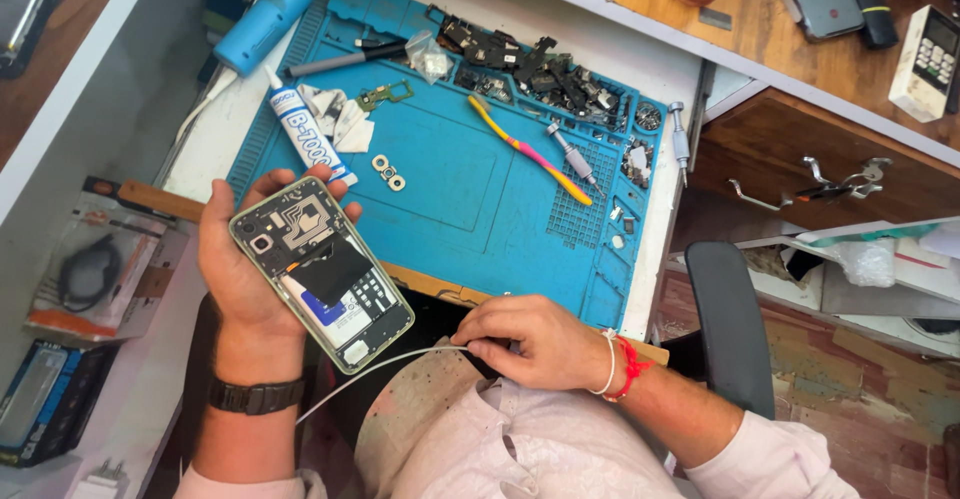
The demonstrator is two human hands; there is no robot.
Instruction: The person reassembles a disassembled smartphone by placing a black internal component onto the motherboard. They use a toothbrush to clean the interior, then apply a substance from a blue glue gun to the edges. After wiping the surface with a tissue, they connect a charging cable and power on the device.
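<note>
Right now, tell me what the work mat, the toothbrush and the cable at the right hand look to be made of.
Work mat: likely silicone or rubber, matte blue with moulded compartments. Toothbrush: glossy plastic, yellow and pink. Cable by the right hand: white, smooth, probably plastic-sheathed; it bends loosely.
</note>
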